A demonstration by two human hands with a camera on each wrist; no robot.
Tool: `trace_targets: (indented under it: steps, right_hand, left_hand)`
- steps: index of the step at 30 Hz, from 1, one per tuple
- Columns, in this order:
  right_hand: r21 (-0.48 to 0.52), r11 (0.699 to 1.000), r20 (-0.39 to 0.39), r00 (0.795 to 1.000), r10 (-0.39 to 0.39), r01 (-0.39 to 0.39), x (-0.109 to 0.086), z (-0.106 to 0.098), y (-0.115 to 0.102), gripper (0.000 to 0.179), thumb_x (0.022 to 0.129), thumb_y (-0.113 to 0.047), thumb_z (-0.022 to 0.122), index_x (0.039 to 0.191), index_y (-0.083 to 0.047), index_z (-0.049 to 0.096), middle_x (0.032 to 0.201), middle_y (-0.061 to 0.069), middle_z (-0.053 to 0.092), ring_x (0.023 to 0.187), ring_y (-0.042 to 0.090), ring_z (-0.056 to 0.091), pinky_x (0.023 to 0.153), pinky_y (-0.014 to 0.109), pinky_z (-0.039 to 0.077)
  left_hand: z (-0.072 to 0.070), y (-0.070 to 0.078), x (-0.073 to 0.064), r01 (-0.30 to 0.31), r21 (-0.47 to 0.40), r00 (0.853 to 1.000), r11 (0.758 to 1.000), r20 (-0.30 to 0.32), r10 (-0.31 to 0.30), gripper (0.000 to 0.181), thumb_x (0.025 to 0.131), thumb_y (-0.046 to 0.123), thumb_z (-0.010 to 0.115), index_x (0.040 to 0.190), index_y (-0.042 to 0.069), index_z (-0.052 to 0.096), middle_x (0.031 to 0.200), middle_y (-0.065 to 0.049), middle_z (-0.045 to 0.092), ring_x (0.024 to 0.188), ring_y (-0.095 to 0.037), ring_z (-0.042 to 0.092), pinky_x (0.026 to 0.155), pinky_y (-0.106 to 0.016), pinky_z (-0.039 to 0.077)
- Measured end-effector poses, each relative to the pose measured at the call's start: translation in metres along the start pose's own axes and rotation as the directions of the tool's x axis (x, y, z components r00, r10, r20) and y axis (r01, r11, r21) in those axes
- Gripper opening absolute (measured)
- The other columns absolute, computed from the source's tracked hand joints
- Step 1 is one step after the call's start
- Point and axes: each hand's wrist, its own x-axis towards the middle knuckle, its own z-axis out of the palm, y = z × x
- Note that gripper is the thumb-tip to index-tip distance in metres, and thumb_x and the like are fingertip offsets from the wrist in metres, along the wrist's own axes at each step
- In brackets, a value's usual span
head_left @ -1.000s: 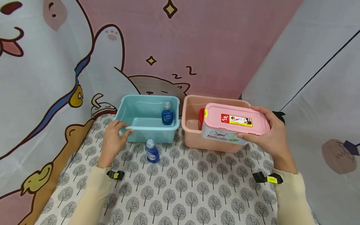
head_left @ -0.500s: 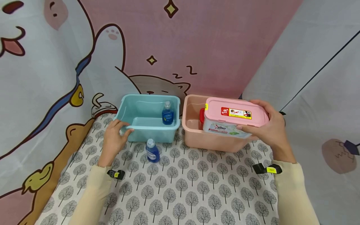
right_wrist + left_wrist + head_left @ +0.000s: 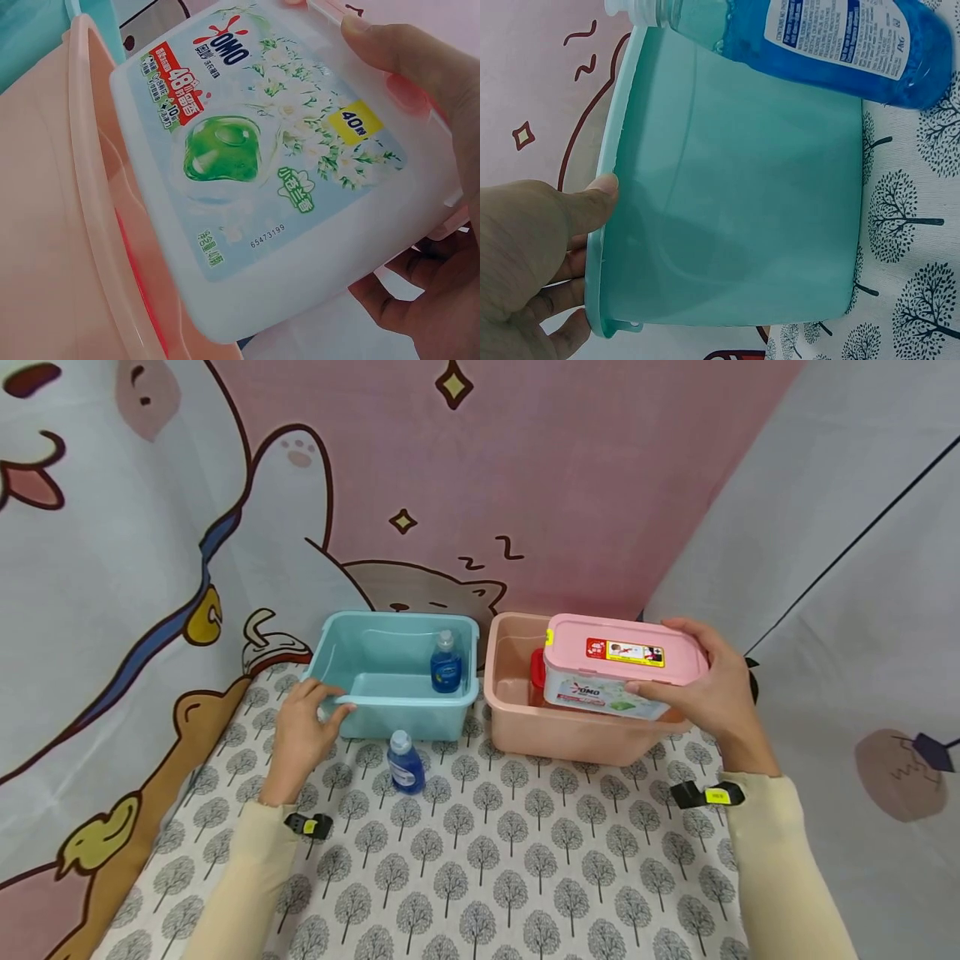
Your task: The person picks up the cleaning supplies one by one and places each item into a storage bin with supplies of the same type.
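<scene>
My left hand pinches the near rim of a light blue plastic bin, thumb on the near side and fingers over the edge. Inside that bin stands a bottle of blue liquid with a white cap. A similar blue bottle stands on the cloth in front. My right hand grips a white OMO laundry capsule box with a pink lid by its right end. The box is tilted and overlaps the opening of a peach bin; its lower part hides some of the rim.
A red-topped container stands inside the peach bin, mostly behind the box. Both bins sit side by side at the back, against a cartoon-printed curtain. Tree-patterned cloth covers the table in front.
My right hand has carried the box a little away from me and slightly left, so more of its labelled front shows. The left hand, light blue bin and bottles stay put.
</scene>
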Motion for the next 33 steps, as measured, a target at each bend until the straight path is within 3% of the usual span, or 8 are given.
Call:
trace_targets:
  steps: [4,15,27,33]
  right_hand:
    - [-0.034,0.999,0.019,0.999,0.031,-0.03,0.003,0.001,0.002,0.093,0.065,-0.026,0.1,0.146,-0.028,0.054,0.13,-0.005,0.061,0.105,0.007,0.056,0.083,0.017,0.043]
    - [-0.077,0.997,0.072,0.997,0.029,-0.024,0.013,0.007,0.009,0.094,0.066,-0.034,0.099,0.147,-0.027,0.052,0.137,0.001,0.058,0.107,0.01,0.055,0.085,0.019,0.043]
    - [-0.085,0.996,0.11,0.994,-0.002,0.011,0.023,0.019,0.019,0.091,0.067,-0.035,0.099,0.144,-0.021,0.052,0.131,0.004,0.06,0.103,0.016,0.056,0.083,0.02,0.044]
    - [-0.122,0.993,0.116,0.993,0.023,-0.009,0.026,0.023,0.023,0.094,0.067,-0.041,0.098,0.145,-0.021,0.051,0.131,0.006,0.06,0.104,0.018,0.055,0.086,0.028,0.043]
  left_hand:
    - [0.0,0.0,0.0,-0.003,-0.001,1.0,1.0,-0.002,0.003,0.031,0.083,0.015,0.086,0.104,-0.003,0.073,0.099,-0.018,0.066,0.093,-0.035,0.057,0.079,-0.051,0.05]
    - [0.0,-0.001,0.0,0.008,-0.001,1.0,1.0,0.001,-0.008,0.031,0.083,0.014,0.086,0.105,-0.003,0.073,0.101,-0.018,0.067,0.096,-0.035,0.058,0.082,-0.052,0.052]
    - [0.0,-0.001,0.0,0.008,-0.013,1.0,1.0,-0.005,-0.009,0.03,0.083,0.015,0.086,0.104,-0.003,0.073,0.101,-0.018,0.066,0.095,-0.035,0.058,0.081,-0.052,0.052]
    - [0.0,0.0,0.0,0.008,-0.009,1.0,1.0,-0.005,-0.008,0.03,0.083,0.015,0.086,0.104,-0.002,0.073,0.1,-0.018,0.066,0.096,-0.035,0.058,0.082,-0.052,0.052]
